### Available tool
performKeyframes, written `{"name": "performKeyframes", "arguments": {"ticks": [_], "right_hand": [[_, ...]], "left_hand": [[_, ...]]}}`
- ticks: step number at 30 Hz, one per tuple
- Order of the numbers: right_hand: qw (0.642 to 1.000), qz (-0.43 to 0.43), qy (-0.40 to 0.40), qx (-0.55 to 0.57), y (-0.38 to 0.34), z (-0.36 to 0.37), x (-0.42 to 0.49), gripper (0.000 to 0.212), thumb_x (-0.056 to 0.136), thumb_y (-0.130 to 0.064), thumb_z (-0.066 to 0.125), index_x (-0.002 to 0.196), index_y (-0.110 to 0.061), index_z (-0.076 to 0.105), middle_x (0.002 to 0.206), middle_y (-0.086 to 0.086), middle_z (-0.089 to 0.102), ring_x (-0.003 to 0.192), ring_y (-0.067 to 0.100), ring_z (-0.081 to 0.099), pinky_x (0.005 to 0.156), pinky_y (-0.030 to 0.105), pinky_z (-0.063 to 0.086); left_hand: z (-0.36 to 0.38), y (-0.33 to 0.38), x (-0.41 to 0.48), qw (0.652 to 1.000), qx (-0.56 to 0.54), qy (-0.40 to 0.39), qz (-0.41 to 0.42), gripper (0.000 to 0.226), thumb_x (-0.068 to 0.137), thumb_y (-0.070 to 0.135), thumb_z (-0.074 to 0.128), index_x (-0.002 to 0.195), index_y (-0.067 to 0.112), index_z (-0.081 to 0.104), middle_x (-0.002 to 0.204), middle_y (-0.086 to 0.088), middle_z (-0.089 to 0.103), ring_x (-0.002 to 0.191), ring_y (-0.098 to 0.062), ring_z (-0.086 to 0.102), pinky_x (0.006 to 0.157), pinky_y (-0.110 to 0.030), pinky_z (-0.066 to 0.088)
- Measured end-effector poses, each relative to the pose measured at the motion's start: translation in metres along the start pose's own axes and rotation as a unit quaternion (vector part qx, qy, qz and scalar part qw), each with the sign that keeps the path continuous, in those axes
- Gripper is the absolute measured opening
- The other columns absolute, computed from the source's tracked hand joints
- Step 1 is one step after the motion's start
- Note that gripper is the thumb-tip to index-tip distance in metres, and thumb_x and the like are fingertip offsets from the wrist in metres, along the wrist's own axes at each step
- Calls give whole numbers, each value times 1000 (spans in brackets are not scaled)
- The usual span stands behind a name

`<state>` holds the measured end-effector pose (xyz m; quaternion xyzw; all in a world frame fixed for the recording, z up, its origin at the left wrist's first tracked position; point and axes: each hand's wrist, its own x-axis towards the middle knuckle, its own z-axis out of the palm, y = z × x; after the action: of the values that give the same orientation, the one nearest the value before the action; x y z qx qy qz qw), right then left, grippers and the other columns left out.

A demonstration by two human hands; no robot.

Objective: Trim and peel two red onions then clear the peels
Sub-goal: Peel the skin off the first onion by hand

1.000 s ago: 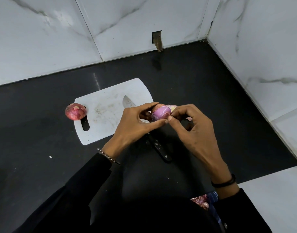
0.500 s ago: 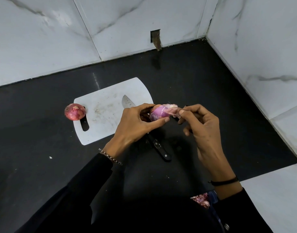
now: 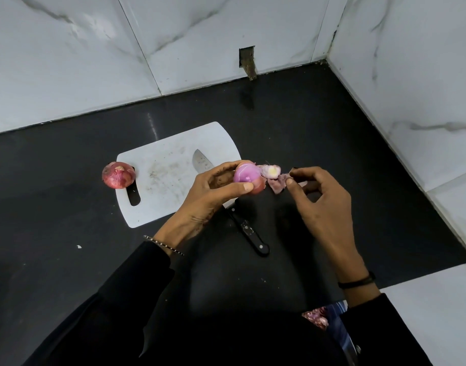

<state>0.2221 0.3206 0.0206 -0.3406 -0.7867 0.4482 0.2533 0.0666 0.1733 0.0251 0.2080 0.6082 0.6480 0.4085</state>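
Purple and glossy where bared, with a patch of red skin left on the lower side: red onion [image 3: 246, 177] at centre frame, raised above the right edge of the white cutting board [image 3: 160, 175]. Gripped by the left hand [image 3: 213, 191], thumb pressed across the front, fingers curled round the back, wrist with a thin beaded bracelet at the cuff of a black sleeve. Just right of it, pinched between thumb and forefinger of the right hand [image 3: 324, 202], a pale pink strip of peel [image 3: 276, 182], drawn out sideways; remaining fingers loosely curled, a dark band on that wrist. Impossible to tell whether joined to the bulb or already free.

Left of centre, touching the board's left edge beside the handle slot and resting on the black countertop [image 3: 55, 233]: second onion [image 3: 118, 175], unpeeled, papery red skin intact. Lying slantwise, a kitchen knife [image 3: 249, 231], blade tip on the board, middle hidden under the left hand, black riveted handle out on the countertop toward lower centre. Behind and to the right, white marble-veined wall tiles.
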Motion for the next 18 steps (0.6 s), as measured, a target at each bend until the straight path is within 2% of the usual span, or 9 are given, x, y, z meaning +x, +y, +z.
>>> {"name": "performKeyframes", "arguments": {"ticks": [5, 8, 11, 15, 18], "right_hand": [[989, -118, -52, 66, -21, 0, -4, 24, 89, -7, 71, 109, -20, 66, 106, -5, 64, 85, 16, 64, 63, 23, 52], [981, -160, -91, 60, -28, 3, -4, 37, 82, -20, 82, 112, -14, 62, 108, -3, 60, 82, 16, 61, 59, 21, 50], [981, -172, -83, 28, -27, 8, -2, 50, 74, -38, 86, 111, -16, 60, 107, -4, 59, 79, 13, 58, 60, 17, 48], [981, -179, -74, 29, -25, 11, -1, 44, 75, -30, 88, 108, -17, 61, 103, -5, 58, 78, 9, 56, 60, 15, 47], [981, -175, -79, 40, -25, 10, -2, 42, 76, -27, 88, 107, -18, 61, 103, -7, 58, 80, 9, 57, 62, 17, 49]], "left_hand": [[4, 2, 0, 996, -75, -37, -17, 46, 81, 4, 68, 126, 8, 63, 121, -9, 71, 115, -26, 67, 93, -32, 56], [5, 4, 1, 993, -103, -52, -16, 49, 81, 3, 67, 130, 3, 60, 124, -15, 68, 116, -29, 66, 91, -31, 56], [6, 5, 2, 991, -114, -62, -15, 57, 78, 9, 74, 133, 3, 58, 128, -18, 65, 119, -33, 64, 92, -33, 56], [6, 7, 1, 991, -113, -69, -10, 64, 73, 16, 80, 132, 5, 58, 127, -16, 65, 118, -32, 64, 91, -33, 56], [7, 7, 0, 990, -127, -63, -3, 62, 76, 25, 81, 131, 6, 60, 128, -14, 66, 118, -31, 64, 88, -31, 56]]}}
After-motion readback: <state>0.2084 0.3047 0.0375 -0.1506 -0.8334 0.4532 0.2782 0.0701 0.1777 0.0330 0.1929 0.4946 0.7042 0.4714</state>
